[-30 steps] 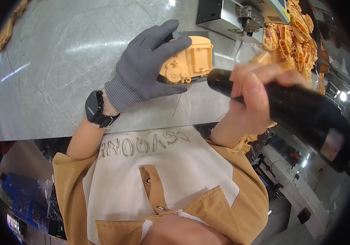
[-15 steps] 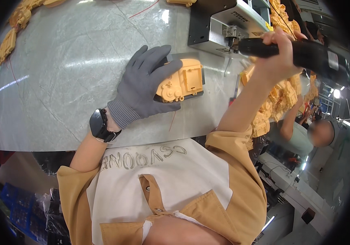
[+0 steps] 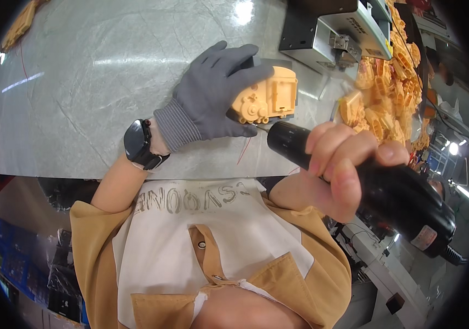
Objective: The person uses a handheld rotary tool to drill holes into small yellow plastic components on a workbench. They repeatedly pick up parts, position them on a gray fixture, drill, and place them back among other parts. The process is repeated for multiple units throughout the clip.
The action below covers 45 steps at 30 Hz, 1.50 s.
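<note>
A yellow-orange plastic housing [image 3: 272, 94] with round bosses and a rectangular recess sits on a dark block [image 3: 276, 62] on the grey table. My left hand [image 3: 210, 90], in a grey knit glove, is wrapped round the housing's left side, its thumb along the near edge. In my bare right hand [image 3: 339, 159] is a black electric screwdriver [image 3: 404, 200], slanting down to the left. Its thin bit ends beside the housing's near edge, close to my left thumb; whether the tip touches a screw is too small to tell.
A metal screw feeder [image 3: 322, 34] stands beyond the housing on the right. Right of it lies a heap of similar orange parts [image 3: 382, 101]. A thin red wire [image 3: 244, 151] lies near the table's front edge. The screwdriver's cable trails off at the right.
My right hand has brought the screwdriver from the screw feeder down and left to the housing's near edge. My left hand keeps hold of the housing; the view has shifted.
</note>
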Available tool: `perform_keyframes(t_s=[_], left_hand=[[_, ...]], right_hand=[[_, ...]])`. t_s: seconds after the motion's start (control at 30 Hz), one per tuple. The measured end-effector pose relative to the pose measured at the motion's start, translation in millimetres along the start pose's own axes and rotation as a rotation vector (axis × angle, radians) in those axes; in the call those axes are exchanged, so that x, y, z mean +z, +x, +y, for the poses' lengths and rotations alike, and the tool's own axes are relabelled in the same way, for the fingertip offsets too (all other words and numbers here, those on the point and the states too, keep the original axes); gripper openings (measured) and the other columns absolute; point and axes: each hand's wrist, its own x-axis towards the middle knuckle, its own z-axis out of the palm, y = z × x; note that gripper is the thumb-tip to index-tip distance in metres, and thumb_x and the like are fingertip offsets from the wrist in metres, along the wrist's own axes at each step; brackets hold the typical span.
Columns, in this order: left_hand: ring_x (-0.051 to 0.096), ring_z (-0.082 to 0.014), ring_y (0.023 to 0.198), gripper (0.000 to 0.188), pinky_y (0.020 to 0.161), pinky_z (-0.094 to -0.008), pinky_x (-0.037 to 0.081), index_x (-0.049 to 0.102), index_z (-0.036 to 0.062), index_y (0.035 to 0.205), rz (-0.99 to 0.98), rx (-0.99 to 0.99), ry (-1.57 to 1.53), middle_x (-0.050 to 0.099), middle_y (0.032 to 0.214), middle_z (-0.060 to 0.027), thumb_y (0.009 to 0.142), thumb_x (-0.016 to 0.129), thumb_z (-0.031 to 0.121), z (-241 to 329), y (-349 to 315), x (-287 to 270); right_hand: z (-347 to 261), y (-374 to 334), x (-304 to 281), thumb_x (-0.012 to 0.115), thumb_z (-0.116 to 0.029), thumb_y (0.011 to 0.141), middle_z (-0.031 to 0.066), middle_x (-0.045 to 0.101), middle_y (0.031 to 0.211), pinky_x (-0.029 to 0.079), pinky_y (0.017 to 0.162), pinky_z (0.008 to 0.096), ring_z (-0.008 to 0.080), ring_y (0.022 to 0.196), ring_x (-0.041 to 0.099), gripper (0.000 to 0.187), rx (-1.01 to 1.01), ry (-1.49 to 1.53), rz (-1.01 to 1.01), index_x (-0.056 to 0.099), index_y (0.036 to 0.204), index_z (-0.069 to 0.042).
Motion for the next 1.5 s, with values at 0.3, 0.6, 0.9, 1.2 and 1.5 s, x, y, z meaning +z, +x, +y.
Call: perform_keyframes(t_s=[0.3, 0.6, 0.9, 1.2, 1.5], left_hand=[[0.046, -0.0300, 0.111, 0.083, 0.102, -0.0480, 0.032, 0.044, 0.0174, 0.125, 0.027, -0.003, -0.016, 0.041, 0.129, -0.0142, 0.052, 0.080, 0.032, -1.0, -2.8, 2.1], [0.047, -0.0304, 0.110, 0.080, 0.102, -0.0481, 0.032, 0.046, 0.0171, 0.123, 0.048, -0.001, -0.052, 0.042, 0.128, -0.0148, 0.052, 0.079, 0.032, -2.4, -3.2, 3.7], [0.045, -0.0289, 0.113, 0.084, 0.104, -0.0484, 0.029, 0.043, 0.0188, 0.126, -0.016, -0.049, 0.012, 0.041, 0.127, -0.0143, 0.054, 0.079, 0.039, 4.9, -3.6, -0.9], [0.044, -0.0289, 0.115, 0.083, 0.105, -0.0491, 0.028, 0.042, 0.0184, 0.127, -0.048, -0.045, 0.022, 0.041, 0.126, -0.0144, 0.056, 0.078, 0.040, 5.1, -3.0, -3.5], [0.041, -0.0310, 0.117, 0.084, 0.105, -0.0492, 0.027, 0.040, 0.0183, 0.128, -0.039, -0.041, 0.013, 0.040, 0.126, -0.0150, 0.056, 0.079, 0.040, 6.1, -0.8, -3.9]], right_hand=[[15.0, -1.3, 20.5, 0.054, 0.004, 0.071, 0.0064, 0.046, 0.058, 0.039, 0.049, 0.0349, 0.0177, 0.044, 0.043, 0.038, 0.029, -0.073, 0.049, 0.036, 0.103, -0.007], [17.4, -2.0, 20.2, 0.057, 0.007, 0.071, 0.0070, 0.048, 0.059, 0.038, 0.047, 0.0342, 0.0185, 0.045, 0.045, 0.041, 0.042, -0.064, -0.049, 0.035, 0.102, -0.008], [0.5, 35.1, -53.6, 0.053, -0.005, 0.074, 0.0031, 0.040, 0.059, 0.040, 0.051, 0.0334, 0.0156, 0.047, 0.042, 0.053, -0.209, -0.014, 0.363, 0.036, 0.124, -0.004], [36.4, 63.8, -68.7, 0.058, 0.010, 0.069, 0.0050, 0.051, 0.055, 0.043, 0.049, 0.0270, 0.0132, 0.046, 0.049, 0.047, -0.051, -0.281, 0.515, 0.038, 0.109, 0.001], [9.8, 59.2, -96.8, 0.044, -0.057, 0.085, 0.0099, 0.056, 0.061, 0.044, 0.051, 0.0322, 0.0204, 0.051, 0.052, 0.060, -0.246, -0.166, 0.444, 0.038, 0.115, -0.004]])
